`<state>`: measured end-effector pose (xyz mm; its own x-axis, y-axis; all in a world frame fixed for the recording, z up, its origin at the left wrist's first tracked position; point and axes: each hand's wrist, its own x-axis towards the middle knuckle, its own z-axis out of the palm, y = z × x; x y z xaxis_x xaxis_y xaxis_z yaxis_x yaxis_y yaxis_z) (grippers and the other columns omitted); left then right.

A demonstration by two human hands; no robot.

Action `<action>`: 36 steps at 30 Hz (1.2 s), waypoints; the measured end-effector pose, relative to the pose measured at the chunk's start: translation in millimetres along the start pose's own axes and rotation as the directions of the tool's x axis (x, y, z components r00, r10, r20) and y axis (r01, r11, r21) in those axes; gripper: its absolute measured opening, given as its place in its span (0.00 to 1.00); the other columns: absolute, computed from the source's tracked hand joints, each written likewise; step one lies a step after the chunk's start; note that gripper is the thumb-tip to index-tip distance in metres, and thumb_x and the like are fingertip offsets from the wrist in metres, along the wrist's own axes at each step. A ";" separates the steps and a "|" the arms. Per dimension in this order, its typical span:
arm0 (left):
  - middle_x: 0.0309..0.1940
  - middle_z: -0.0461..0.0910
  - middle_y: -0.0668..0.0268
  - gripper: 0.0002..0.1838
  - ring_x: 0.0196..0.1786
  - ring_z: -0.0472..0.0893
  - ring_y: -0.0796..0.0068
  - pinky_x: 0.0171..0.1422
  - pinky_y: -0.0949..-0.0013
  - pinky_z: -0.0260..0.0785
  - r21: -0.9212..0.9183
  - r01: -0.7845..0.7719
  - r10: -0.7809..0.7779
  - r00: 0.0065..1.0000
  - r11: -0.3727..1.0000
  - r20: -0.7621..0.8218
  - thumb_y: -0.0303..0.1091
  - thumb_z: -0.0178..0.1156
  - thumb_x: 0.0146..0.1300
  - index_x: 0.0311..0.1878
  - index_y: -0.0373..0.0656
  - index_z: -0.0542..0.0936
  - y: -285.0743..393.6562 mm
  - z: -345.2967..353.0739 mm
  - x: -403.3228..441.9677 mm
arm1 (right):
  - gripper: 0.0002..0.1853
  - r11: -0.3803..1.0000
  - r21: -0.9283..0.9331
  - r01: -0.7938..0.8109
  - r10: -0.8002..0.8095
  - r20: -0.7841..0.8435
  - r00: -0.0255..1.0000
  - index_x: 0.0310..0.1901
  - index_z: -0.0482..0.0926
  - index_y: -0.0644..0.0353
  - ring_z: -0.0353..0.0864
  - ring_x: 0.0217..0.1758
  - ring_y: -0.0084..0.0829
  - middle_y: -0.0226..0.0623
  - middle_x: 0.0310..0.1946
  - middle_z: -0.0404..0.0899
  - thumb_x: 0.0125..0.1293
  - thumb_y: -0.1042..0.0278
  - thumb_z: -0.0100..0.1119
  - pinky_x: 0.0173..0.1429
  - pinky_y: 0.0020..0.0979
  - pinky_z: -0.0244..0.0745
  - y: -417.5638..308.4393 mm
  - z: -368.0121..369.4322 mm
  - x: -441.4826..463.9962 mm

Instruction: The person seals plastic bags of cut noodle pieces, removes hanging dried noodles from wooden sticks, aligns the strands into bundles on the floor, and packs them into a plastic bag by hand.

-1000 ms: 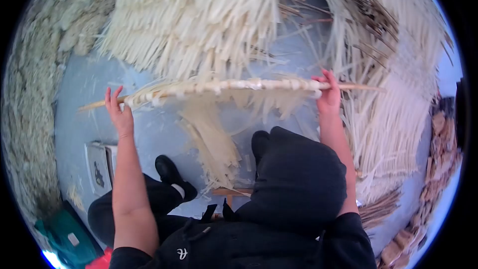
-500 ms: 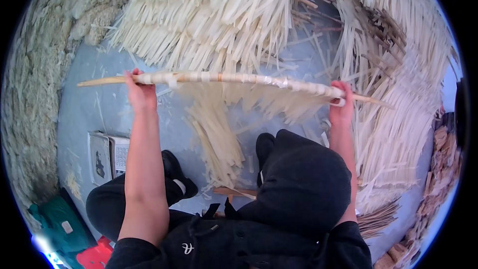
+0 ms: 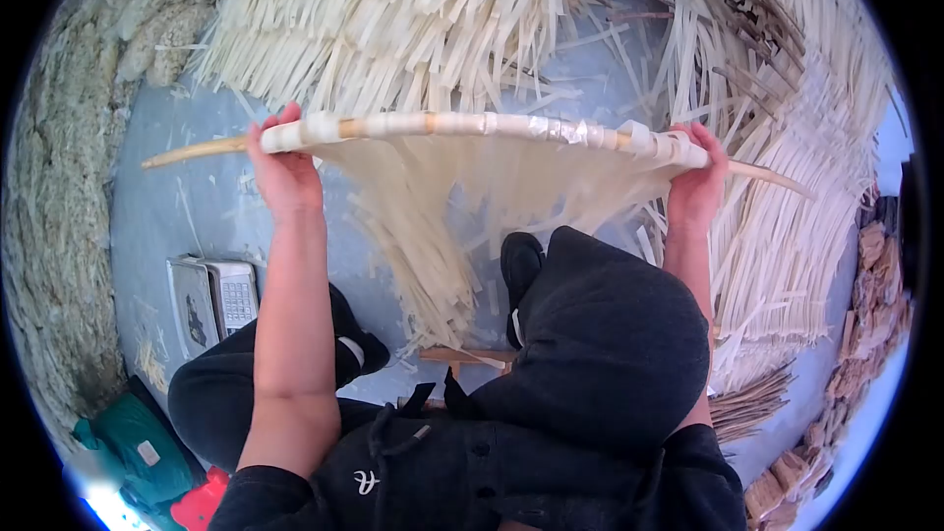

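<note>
Gripping a long, bowed stick [image 3: 433,124] near both ends, a person in dark clothes holds it crosswise above a grey floor [image 3: 211,216], knees bent below. The left hand [image 3: 287,172] has its fingers curled around one end of the stick's pale wrapping; the right hand [image 3: 694,182] closes around the other, and a bare, tapering tip juts out past each. A blurred fringe [image 3: 531,177] of pale strips hangs from the stick's near side. Beyond it spreads a thick layer of cream strips [image 3: 393,20], while a keypad device [image 3: 236,293] sits on the floor near the left forearm.
</note>
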<state>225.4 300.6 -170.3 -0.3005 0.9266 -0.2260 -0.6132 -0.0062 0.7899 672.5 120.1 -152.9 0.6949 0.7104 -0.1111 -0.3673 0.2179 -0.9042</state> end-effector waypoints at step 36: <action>0.53 0.79 0.60 0.30 0.58 0.75 0.67 0.69 0.63 0.59 0.158 0.243 -0.283 0.900 0.957 0.331 0.59 0.35 0.76 0.58 0.40 0.72 -91.5 33.7 -55.2 | 0.37 0.974 -0.222 -0.046 0.131 0.385 0.914 0.69 0.65 0.61 0.65 0.71 0.36 0.43 0.68 0.68 0.72 0.36 0.35 0.75 0.38 0.55 41.9 28.7 -10.4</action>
<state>322.7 262.6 -210.9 0.1455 0.9602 -0.2384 -0.5446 0.2789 0.7910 632.1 141.1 -177.8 0.3487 0.9352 -0.0611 -0.2522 0.0308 -0.9672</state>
